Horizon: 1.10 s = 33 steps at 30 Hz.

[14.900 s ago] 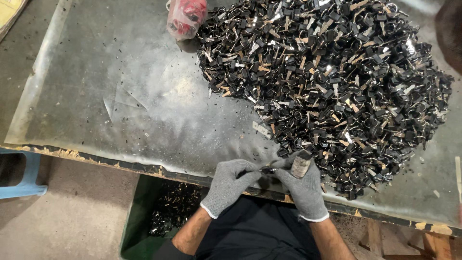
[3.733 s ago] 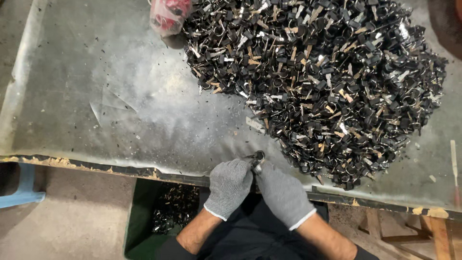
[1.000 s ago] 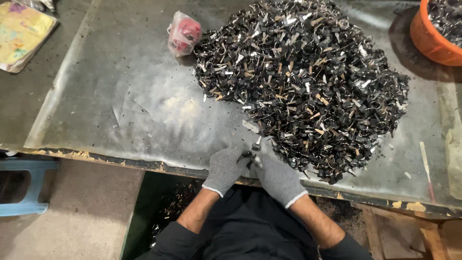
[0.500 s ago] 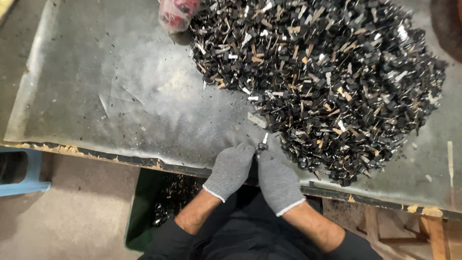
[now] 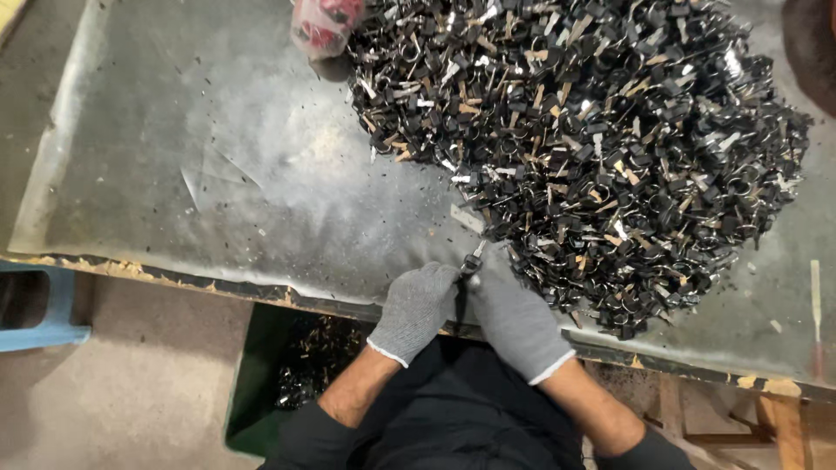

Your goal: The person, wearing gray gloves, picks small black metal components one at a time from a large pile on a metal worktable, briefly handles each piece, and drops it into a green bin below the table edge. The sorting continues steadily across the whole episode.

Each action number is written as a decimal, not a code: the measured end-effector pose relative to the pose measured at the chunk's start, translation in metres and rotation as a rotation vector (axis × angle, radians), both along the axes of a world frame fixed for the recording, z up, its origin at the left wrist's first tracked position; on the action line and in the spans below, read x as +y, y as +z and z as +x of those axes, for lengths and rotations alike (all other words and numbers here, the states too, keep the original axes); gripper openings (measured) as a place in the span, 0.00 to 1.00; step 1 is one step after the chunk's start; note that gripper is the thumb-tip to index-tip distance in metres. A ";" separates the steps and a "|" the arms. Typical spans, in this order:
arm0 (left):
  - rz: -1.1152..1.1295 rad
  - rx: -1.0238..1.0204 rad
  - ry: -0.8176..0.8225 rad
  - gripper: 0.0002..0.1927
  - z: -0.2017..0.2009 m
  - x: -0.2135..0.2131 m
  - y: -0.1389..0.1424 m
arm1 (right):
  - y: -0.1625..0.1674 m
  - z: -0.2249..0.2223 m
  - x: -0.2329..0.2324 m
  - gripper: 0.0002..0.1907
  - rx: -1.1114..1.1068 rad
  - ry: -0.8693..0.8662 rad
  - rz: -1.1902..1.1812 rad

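Both my hands wear grey knit gloves and meet at the table's near edge. My left hand (image 5: 416, 305) and my right hand (image 5: 514, 312) pinch one small black strap piece with a metal end (image 5: 471, 261) between them. It sticks up from between the fingertips. Just beyond the hands lies a large heap of similar black and tan strap pieces with metal rings (image 5: 592, 130), spread over the right half of the grey table sheet (image 5: 218, 174).
A clear bag with red contents (image 5: 320, 24) lies at the heap's far left corner. Under the table's edge stands a green bin (image 5: 287, 374) holding several dark pieces. A blue stool (image 5: 43, 305) is at left; a thin stick (image 5: 815, 300) lies at right.
The hands have stayed together at the table's edge, still working one small piece. The view has shifted slightly between frames; the heap has not visibly changed.
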<state>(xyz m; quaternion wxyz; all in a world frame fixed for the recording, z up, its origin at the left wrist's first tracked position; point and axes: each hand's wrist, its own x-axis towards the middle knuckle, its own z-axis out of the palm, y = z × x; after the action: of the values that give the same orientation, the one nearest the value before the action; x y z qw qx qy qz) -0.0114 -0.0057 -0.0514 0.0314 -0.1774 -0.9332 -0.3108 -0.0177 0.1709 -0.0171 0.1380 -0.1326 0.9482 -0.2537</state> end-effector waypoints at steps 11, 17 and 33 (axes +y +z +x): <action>-0.043 -0.010 0.009 0.10 0.005 0.002 -0.004 | -0.001 -0.007 0.005 0.33 0.101 0.044 -0.073; 0.062 -0.027 0.083 0.17 0.007 0.003 0.000 | 0.001 0.003 0.005 0.15 -0.107 -0.021 0.160; 0.126 -0.179 0.202 0.32 0.013 0.000 -0.001 | -0.001 -0.027 0.018 0.27 -0.346 0.062 -0.261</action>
<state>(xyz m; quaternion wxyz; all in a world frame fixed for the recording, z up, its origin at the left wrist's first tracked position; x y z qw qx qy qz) 0.0014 -0.0055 -0.0527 -0.0100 -0.0518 -0.9241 -0.3785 -0.0445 0.1891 -0.0184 0.2880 -0.1327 0.8651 -0.3887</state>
